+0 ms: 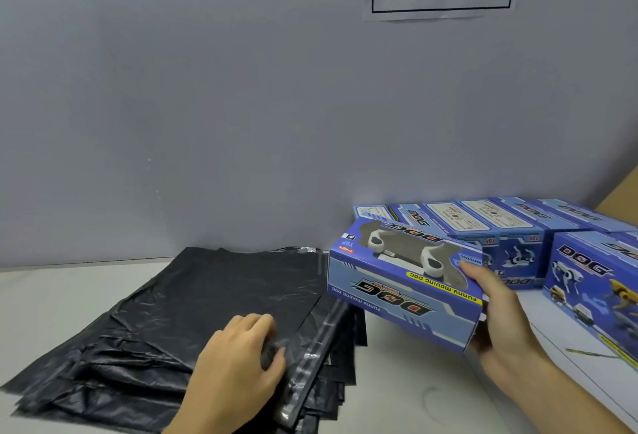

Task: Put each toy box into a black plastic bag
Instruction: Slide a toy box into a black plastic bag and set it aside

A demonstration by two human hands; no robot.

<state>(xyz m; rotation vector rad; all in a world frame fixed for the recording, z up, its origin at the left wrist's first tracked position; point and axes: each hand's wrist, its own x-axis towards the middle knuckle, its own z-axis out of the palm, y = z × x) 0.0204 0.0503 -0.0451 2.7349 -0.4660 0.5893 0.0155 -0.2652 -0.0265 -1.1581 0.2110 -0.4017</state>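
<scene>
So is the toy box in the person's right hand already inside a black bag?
No, the right hand holds the toy box bare in the air, beside the stack of black bags.

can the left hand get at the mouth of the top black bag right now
Probably yes. The left hand already rests on the top black bag, its fingers gathering the plastic by the strip edge. Nothing covers that edge; the toy box is held off to the side in the right hand.

Bare table [407, 395] lies between the bag stack [193, 313] and, probably, stacked toy boxes [511, 226] right.
</scene>
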